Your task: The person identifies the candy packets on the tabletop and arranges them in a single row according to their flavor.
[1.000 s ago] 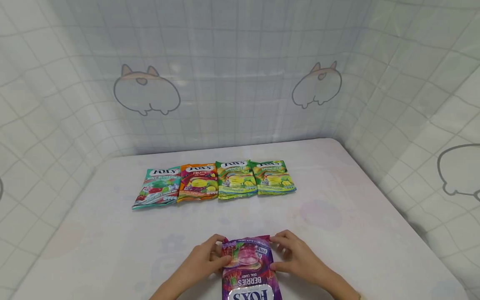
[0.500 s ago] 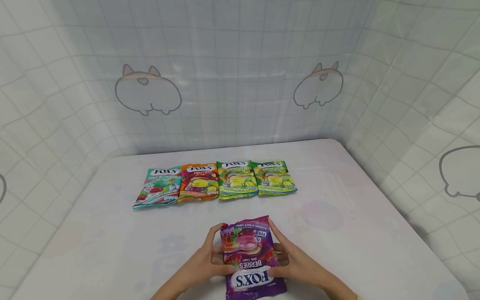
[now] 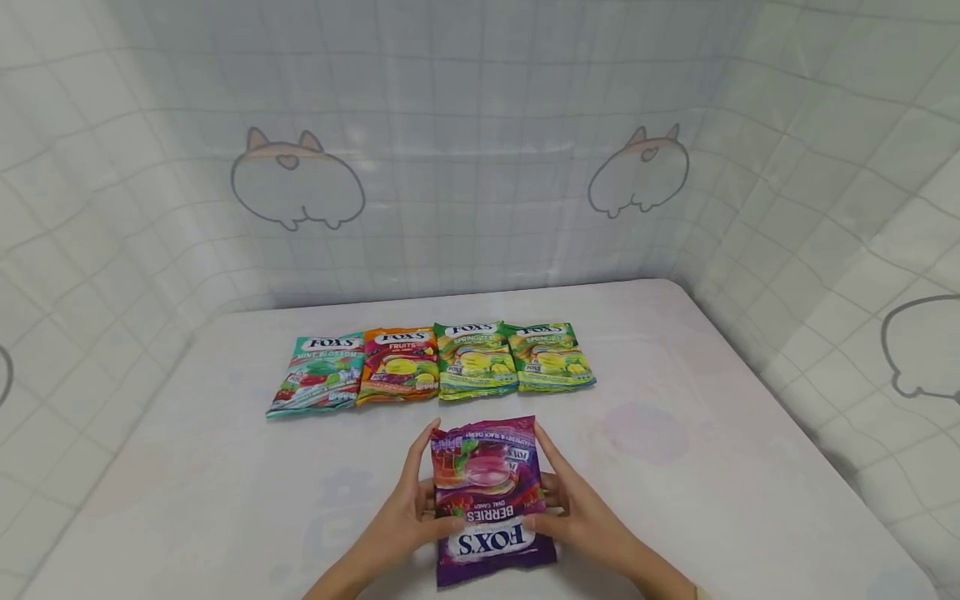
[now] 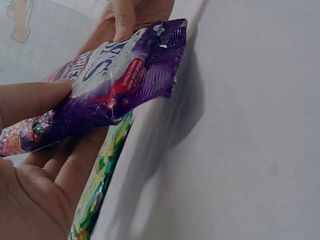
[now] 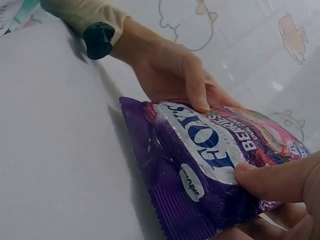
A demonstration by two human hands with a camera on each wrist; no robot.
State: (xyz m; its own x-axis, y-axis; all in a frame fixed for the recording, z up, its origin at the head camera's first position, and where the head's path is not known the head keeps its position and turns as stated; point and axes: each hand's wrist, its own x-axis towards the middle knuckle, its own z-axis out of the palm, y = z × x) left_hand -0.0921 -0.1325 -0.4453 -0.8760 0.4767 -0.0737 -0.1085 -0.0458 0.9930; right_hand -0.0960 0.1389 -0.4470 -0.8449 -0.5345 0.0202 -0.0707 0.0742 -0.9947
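A purple Fox's Berries candy bag [image 3: 491, 487] is held between both hands near the front of the table, its lettering upside down in the head view. My left hand [image 3: 408, 508] grips its left side, thumb on top and fingers underneath. On the opposite side my right hand [image 3: 581, 512] holds it the same way, thumb pressing by the logo. The wrist views show the candy bag [image 4: 105, 80] raised, with a shadow on the tabletop beneath its crimped purple end. In the right wrist view the other hand's thumb rests on the bag [image 5: 200, 145] too.
Farther back lies a row of candy bags: a teal Mint Blossom bag [image 3: 318, 375], an orange Fruits bag [image 3: 399, 364] and two green Spring Tea bags [image 3: 476, 360]. The pale table [image 3: 225, 467] is enclosed by a checked curtain [image 3: 472, 167] with animal drawings.
The berries bag has moved away from the table's front edge, toward the row, and has been lifted. Both hands have shifted from its far corners to a grip along its sides, thumbs on top.
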